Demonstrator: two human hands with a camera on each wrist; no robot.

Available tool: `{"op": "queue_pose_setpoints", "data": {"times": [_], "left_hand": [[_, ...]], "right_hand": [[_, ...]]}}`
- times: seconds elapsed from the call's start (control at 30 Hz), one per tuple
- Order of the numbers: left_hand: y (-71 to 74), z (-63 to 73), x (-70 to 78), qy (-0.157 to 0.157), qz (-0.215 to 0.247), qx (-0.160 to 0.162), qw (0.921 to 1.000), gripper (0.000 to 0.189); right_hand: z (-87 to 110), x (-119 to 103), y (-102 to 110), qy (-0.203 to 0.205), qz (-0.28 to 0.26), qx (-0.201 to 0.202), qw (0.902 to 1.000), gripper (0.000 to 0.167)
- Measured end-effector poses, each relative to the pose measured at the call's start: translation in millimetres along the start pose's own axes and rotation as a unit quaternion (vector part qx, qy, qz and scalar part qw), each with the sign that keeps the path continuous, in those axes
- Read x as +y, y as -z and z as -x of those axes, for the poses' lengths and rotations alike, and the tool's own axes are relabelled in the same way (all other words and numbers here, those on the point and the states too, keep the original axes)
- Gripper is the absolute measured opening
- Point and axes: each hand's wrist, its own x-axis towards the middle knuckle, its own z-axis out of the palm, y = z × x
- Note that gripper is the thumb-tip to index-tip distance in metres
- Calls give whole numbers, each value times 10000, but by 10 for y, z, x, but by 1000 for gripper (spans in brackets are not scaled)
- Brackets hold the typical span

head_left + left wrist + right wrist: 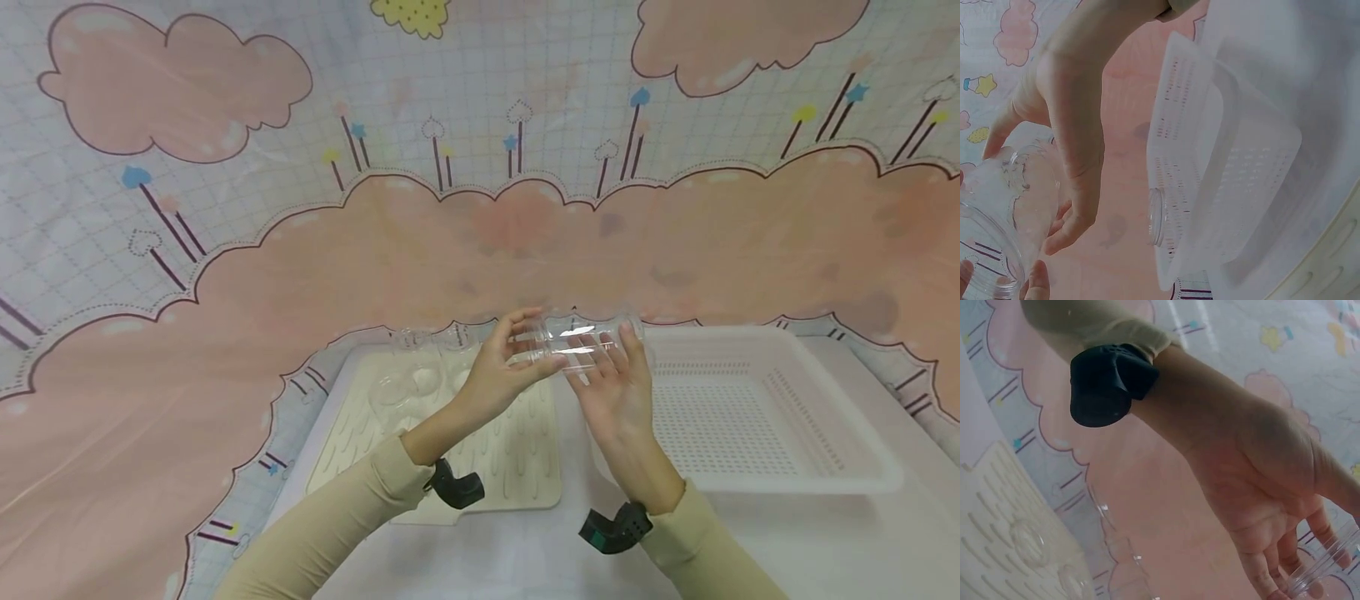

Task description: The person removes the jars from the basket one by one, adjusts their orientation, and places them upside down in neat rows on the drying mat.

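Observation:
A clear plastic jar [577, 333] lies sideways in the air between both hands, above the far edge of the table. My left hand [491, 362] grips its left end, thumb below and fingers curled over the top. At the other end, my right hand [618, 396] holds the jar with its thumb on the near side and its fingers behind, seen through the clear wall. The left wrist view shows the right hand [1069, 119] at the jar [997, 181]. In the right wrist view, the left hand [1266, 487] touches the jar's ridged end [1329, 565].
Several clear containers [390, 389] stand on a cream ribbed drying mat [517, 467] at left. To the right sits a white perforated basket [840, 467]. A clear round rim [1157, 217] shows against the basket in the left wrist view. A cloud-patterned cloth hangs behind.

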Motion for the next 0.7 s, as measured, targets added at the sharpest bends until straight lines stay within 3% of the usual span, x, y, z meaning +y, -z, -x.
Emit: {"op": "queue_pose_setpoints", "data": {"times": [0.4, 0.57, 0.7], "left_hand": [[13, -16, -22, -30, -137, -28, 9999, 66], [41, -7, 13, 84, -222, -105, 9997, 70], [87, 11, 57, 183, -356, -132, 9991, 74]], "right_hand": [[-29, -35, -25, -38, 221, 80, 9997, 62], [-52, -48, -34, -35, 155, 109, 9998, 52], [-78, -62, -36, -64, 124, 152, 9998, 53]]}}
